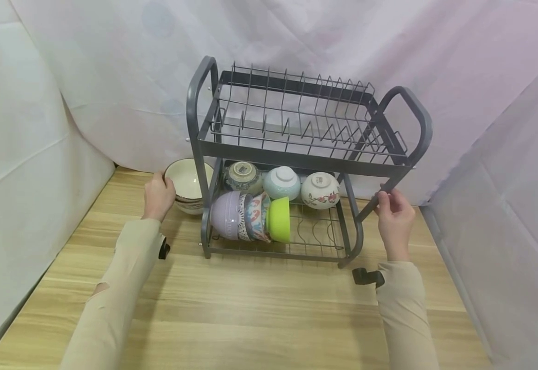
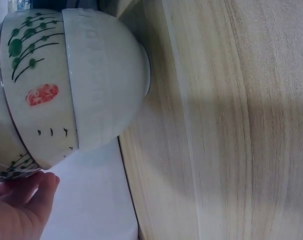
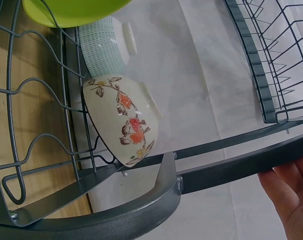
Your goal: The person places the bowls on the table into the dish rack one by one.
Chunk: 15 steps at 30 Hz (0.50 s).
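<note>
My left hand (image 1: 159, 197) grips the rim of the top bowl (image 1: 186, 177) in a nested stack that stands on the table, left of the rack. In the left wrist view, fingertips touch that bowl's outer wall, and a white bowl (image 2: 106, 80) sits lowest. My right hand (image 1: 395, 218) holds the right post of a dark two-tier dish rack (image 1: 305, 156), thumb in front. On the lower tier, a lilac bowl (image 1: 225, 216), patterned bowls (image 1: 255, 217) and a lime-green bowl (image 1: 279, 220) lie sideways together. Behind them, three bowls rest upside down, including a flower-painted one (image 3: 124, 117).
The upper tier (image 1: 301, 113) has wire dividers and a raised handle (image 1: 416, 123) at each end. A wood-grain table (image 1: 259, 313) lies in front of the rack. White cloth (image 1: 125, 77) hangs behind and at both sides.
</note>
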{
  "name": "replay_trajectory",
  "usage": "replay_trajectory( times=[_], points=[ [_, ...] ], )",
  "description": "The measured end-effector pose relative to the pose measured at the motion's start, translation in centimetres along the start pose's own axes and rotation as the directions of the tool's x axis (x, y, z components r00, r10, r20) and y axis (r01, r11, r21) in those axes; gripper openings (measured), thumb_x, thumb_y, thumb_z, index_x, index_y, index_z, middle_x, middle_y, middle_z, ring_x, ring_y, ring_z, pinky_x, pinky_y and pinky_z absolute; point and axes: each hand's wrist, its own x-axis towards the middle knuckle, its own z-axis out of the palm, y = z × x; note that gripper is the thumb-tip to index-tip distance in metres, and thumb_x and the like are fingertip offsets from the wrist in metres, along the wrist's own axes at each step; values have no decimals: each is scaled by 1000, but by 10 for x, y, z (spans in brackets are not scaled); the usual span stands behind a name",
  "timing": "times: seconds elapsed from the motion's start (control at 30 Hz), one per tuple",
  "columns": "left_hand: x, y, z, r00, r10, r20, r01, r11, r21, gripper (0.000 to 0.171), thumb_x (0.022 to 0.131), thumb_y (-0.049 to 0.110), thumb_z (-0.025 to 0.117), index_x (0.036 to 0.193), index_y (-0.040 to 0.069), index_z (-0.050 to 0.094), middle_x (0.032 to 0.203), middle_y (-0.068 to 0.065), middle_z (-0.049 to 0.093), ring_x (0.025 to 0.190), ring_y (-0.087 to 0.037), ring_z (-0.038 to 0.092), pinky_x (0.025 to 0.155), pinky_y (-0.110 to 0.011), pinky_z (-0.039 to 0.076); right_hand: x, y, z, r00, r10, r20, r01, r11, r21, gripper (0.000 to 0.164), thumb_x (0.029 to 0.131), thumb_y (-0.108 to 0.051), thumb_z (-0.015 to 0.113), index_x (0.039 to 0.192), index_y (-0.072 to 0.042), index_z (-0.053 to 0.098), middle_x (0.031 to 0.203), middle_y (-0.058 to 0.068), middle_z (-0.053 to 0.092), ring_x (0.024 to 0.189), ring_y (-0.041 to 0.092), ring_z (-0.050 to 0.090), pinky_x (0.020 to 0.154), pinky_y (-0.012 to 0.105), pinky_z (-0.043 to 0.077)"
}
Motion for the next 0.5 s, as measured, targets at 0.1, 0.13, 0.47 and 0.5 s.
replay_trajectory(
  times=[0.1, 0.13, 0.47, 0.5],
  points=[
    [1, 2, 1, 1000, -11, -21, 10, 1000, -16, 42, 94, 14, 28, 124, -12, 43, 118, -34, 50, 110, -44, 50, 89, -50, 45, 0, 0, 0, 1000, 9, -3, -9, 1000, 3, 29, 89, -17, 56, 108, 5, 60, 78, -17, 59, 75, -3, 60, 67, 15, 51],
    [2, 3, 2, 1000, -15, -28, 14, 1000, -17, 42, 94, 14, 28, 124, -12, 43, 119, -34, 50, 110, -43, 50, 89, -50, 45, 0, 0, -1, 1000, 15, -4, -14, 1000, 2, 29, 89, -17, 56, 109, 4, 60, 78, -16, 59, 75, -3, 60, 68, 16, 51],
    [3, 7, 5, 997, -1, -82, -1, 1000, -17, 40, 96, 15, 28, 127, -5, 41, 115, -30, 54, 101, -43, 55, 83, -51, 47, -1, -2, -1, 1000, 26, 6, -26, 1000, -14, 31, 90, -19, 55, 111, 4, 60, 79, -19, 58, 76, -4, 59, 68, 15, 51],
    [3, 8, 5, 996, 4, -85, -5, 1000, -14, 40, 96, 15, 28, 127, -6, 42, 116, -30, 54, 102, -43, 54, 84, -51, 46, -1, -2, -1, 1000, 26, 7, -26, 1000, -14, 31, 90, -19, 55, 111, 4, 60, 79, -20, 58, 76, -4, 59, 69, 15, 51]
  ],
)
